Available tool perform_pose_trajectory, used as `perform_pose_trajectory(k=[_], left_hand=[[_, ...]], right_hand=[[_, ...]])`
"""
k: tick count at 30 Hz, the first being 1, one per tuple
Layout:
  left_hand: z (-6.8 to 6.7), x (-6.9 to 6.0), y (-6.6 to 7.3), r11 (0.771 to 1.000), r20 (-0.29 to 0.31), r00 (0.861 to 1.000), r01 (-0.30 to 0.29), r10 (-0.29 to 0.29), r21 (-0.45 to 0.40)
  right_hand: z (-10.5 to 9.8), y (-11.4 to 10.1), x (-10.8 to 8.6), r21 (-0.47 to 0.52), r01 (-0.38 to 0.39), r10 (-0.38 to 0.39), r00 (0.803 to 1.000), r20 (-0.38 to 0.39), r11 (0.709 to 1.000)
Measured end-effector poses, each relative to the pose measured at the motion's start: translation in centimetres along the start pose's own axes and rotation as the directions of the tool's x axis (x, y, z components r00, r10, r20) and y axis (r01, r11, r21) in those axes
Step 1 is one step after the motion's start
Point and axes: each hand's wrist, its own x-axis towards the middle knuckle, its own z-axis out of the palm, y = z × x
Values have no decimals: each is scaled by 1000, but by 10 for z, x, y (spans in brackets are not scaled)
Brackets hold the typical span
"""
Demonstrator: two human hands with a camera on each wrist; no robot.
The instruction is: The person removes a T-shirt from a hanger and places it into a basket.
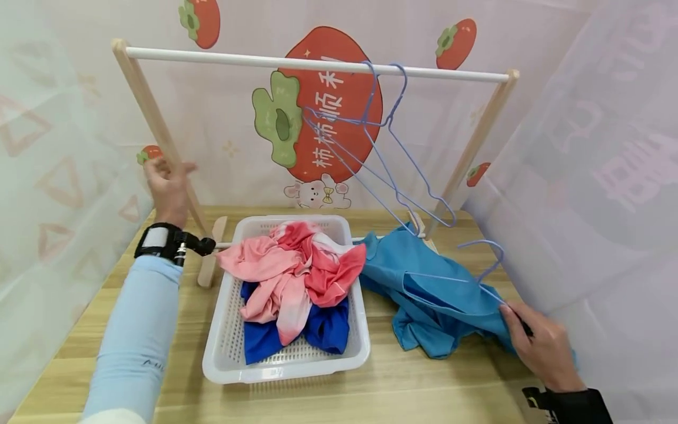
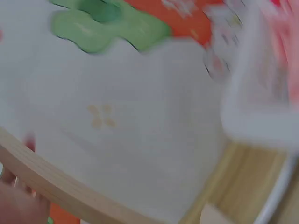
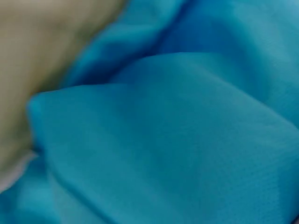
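My right hand [image 1: 542, 344] grips one shoulder of a thin periwinkle clothes hanger [image 1: 495, 265] at the right of the head view. A teal-blue garment [image 1: 445, 294] lies rumpled on the table around this hanger, its far shoulder inside the opening and its hook above the cloth. The right wrist view is filled by close folds of the garment [image 3: 154, 135]. My left hand [image 1: 170, 191] is at the rack's left wooden post [image 1: 150, 112], fingers loosely bent and one digit extending past the post. In the left wrist view, the post [image 2: 60, 182] partly hides the hand [image 2: 21, 200].
A white rail [image 1: 238, 59] spans the rack, with two empty hangers [image 1: 392, 123] hooked right of its middle. Beneath stands a white perforated basket [image 1: 286, 372] holding a pink garment [image 1: 281, 265] over a royal-blue one [image 1: 328, 330]. Printed cloth walls surround the wooden table [image 1: 424, 383].
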Motion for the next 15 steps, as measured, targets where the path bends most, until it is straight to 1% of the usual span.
perform_pose_trajectory(k=[1, 2, 3, 4, 5, 6, 7, 8, 9, 10, 11, 12, 13, 14, 15], left_hand=[[-4, -1, 2, 995, -64, 997, -51, 46, -85], [-7, -3, 5, 979, -121, 988, -113, 93, -169], [-9, -6, 9, 958, -175, 975, -177, 139, -225], [-9, -10, 14, 936, -223, 956, -244, 189, -252], [-7, -15, 18, 916, -256, 934, -312, 248, -252], [-4, -22, 22, 896, -270, 913, -371, 305, -243], [2, -31, 26, 881, -254, 901, -410, 352, -235], [8, -42, 29, 873, -204, 893, -441, 402, -210], [15, -54, 32, 863, -128, 880, -473, 457, -175], [23, -67, 34, 854, -25, 863, -503, 505, -130], [32, -81, 36, 832, 103, 826, -548, 555, -86], [41, -96, 38, 812, 248, 781, -583, 573, -41], [51, -111, 40, 774, 406, 708, -634, 577, 5], [60, -127, 42, 714, 555, 607, -700, 568, 35], [69, -142, 44, 650, 685, 500, -759, 531, 50]], right_hand=[[-3, -3, 5, -10, -1, 1, 1000, -6, 1000], [-6, -6, 10, -17, 2, -3, 1000, -14, 1000], [-10, -8, 15, -29, 7, -8, 1000, -25, 1000], [-15, -10, 20, -39, 10, -11, 999, -37, 999], [-20, -13, 25, -44, 13, -16, 998, -57, 999], [-25, -15, 30, -59, 10, -14, 997, -70, 998], [-30, -18, 35, -70, 11, -17, 996, -83, 997], [-34, -20, 40, -74, 11, -18, 996, -93, 997], [-37, -23, 44, -80, 8, -16, 995, -103, 997], [-39, -26, 48, -75, 11, -20, 992, -121, 997], [-41, -30, 51, -70, 13, -23, 990, -138, 997], [-41, -33, 54, -59, 19, -27, 989, -148, 998], [-40, -37, 57, -39, 28, -34, 986, -161, 999], [-39, -41, 60, -14, 38, -40, 983, -178, 999], [-36, -46, 63, 5, 53, -51, 981, -189, 999]])
